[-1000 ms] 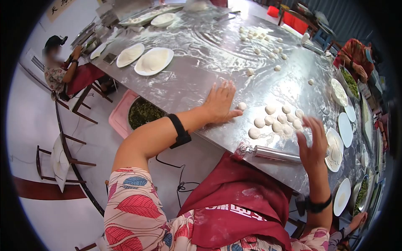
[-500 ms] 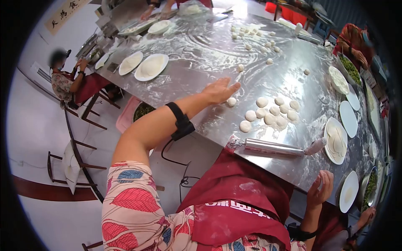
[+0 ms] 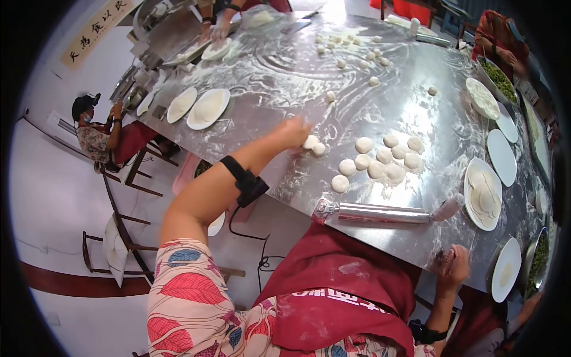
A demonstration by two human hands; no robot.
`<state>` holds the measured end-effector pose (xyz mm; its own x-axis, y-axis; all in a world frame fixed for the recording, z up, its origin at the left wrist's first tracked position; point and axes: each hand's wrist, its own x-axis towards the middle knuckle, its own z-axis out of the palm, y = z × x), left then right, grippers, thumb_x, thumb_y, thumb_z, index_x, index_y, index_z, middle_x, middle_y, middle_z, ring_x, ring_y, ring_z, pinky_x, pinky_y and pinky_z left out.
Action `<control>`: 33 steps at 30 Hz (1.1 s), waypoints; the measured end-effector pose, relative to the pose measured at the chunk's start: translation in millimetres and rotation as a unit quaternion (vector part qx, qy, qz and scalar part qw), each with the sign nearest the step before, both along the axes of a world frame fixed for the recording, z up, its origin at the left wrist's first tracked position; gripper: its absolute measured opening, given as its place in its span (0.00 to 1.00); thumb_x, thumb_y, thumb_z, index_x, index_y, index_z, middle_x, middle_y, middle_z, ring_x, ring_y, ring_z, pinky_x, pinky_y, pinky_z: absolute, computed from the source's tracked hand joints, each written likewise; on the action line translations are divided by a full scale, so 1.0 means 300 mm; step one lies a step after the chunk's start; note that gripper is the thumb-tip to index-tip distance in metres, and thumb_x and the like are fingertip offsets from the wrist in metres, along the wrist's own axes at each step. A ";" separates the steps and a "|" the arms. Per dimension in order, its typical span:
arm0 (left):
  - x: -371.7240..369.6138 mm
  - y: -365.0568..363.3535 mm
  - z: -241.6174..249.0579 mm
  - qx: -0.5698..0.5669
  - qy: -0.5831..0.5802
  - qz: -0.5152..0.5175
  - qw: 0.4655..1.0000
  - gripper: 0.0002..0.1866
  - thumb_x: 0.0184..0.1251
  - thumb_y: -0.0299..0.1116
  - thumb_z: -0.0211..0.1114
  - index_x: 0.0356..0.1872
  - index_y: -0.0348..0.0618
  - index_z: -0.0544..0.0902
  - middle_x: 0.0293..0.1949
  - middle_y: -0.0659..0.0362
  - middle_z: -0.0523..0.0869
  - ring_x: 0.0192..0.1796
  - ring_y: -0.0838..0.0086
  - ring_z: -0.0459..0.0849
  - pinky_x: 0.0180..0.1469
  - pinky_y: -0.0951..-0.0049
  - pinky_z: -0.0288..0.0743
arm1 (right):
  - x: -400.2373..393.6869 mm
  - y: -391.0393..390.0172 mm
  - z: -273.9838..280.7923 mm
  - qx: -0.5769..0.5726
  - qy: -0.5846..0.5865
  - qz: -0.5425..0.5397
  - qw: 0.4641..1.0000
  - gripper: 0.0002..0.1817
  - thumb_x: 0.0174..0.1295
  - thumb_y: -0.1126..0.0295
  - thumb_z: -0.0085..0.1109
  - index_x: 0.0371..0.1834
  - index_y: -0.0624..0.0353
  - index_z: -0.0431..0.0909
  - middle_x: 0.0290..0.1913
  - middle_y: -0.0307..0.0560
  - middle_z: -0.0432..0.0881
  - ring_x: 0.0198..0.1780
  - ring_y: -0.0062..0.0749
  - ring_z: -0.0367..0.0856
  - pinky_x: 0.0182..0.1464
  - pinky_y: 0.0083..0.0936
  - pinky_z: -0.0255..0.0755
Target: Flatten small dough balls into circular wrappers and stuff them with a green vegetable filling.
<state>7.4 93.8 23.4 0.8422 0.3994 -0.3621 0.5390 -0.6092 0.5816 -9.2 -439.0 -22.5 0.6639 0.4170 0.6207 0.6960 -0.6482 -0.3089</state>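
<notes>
My left hand (image 3: 294, 132) is low over the steel table, blurred, its fingers bent and partly hidden. A small dough ball (image 3: 310, 142) lies right by its fingertips, against another dough ball (image 3: 319, 149). To the right is a cluster of flattened dough rounds (image 3: 383, 156). A metal rolling pin (image 3: 383, 213) lies along the near edge, one floury handle pointing at my right hand (image 3: 455, 265). That hand is at the table edge with its fingers curled in, and nothing shows in it.
A plate of rolled wrappers (image 3: 485, 196) and empty white plates (image 3: 502, 157) line the right side. Small dough pieces (image 3: 348, 40) lie farther back. Two floury plates (image 3: 208, 109) stand at left. Greens fill a bowl (image 3: 496, 80). A seated person (image 3: 98, 128) and other workers are around the table.
My left hand has gone from flat and outstretched to bent, drawing back leftward. A second dough ball now shows beside the first. My right hand's fingers have curled in more. The view has shifted slightly.
</notes>
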 end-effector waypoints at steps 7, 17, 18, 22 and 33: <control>0.044 -0.052 -0.027 0.144 -0.232 -0.084 0.958 0.25 0.74 0.48 0.49 0.54 0.31 0.70 0.46 0.45 0.80 0.50 0.55 0.80 0.55 0.59 0.72 | 0.010 0.020 -0.009 0.018 -0.009 -0.008 1.000 0.06 0.62 0.81 0.54 0.40 0.69 0.75 0.37 0.60 0.78 0.38 0.55 0.78 0.42 0.42 0.73; 0.015 -0.270 -0.102 0.315 -0.123 -0.216 0.916 0.48 0.67 0.65 0.44 0.73 0.31 0.47 0.74 0.37 0.45 0.77 0.49 0.39 0.74 0.46 0.33 | 0.010 0.022 -0.002 -0.005 -0.012 -0.005 1.000 0.06 0.63 0.78 0.52 0.39 0.69 0.75 0.37 0.60 0.78 0.37 0.55 0.77 0.41 0.43 0.72; 0.025 -0.248 -0.101 0.276 -0.126 -0.212 0.929 0.48 0.67 0.65 0.45 0.73 0.31 0.48 0.74 0.38 0.46 0.77 0.50 0.41 0.74 0.48 0.35 | 0.010 0.025 -0.010 -0.001 -0.012 -0.007 1.000 0.06 0.63 0.77 0.52 0.39 0.68 0.75 0.37 0.60 0.78 0.37 0.55 0.77 0.40 0.43 0.72; 0.133 -0.130 -0.166 0.043 -0.234 -0.081 0.968 0.45 0.64 0.60 0.55 0.70 0.33 0.57 0.70 0.40 0.57 0.74 0.52 0.53 0.73 0.58 0.48 | 0.012 0.022 -0.011 0.005 -0.015 -0.004 1.000 0.06 0.62 0.77 0.52 0.39 0.68 0.75 0.36 0.59 0.78 0.37 0.55 0.77 0.39 0.43 0.71; 0.412 0.063 -0.076 0.258 -0.158 -0.079 0.950 0.23 0.47 0.41 0.74 0.45 0.42 0.83 0.42 0.48 0.82 0.47 0.55 0.81 0.53 0.62 0.74 | 0.018 0.029 0.021 -0.002 0.006 0.003 1.000 0.06 0.60 0.78 0.52 0.39 0.68 0.74 0.35 0.59 0.77 0.35 0.56 0.76 0.39 0.45 0.71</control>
<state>131.1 112.5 0.7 0.9405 0.3146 0.1282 0.2655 -0.9162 0.3001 -3.9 -430.4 -16.2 0.6682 0.4239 0.6114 0.6965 -0.6453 -0.3138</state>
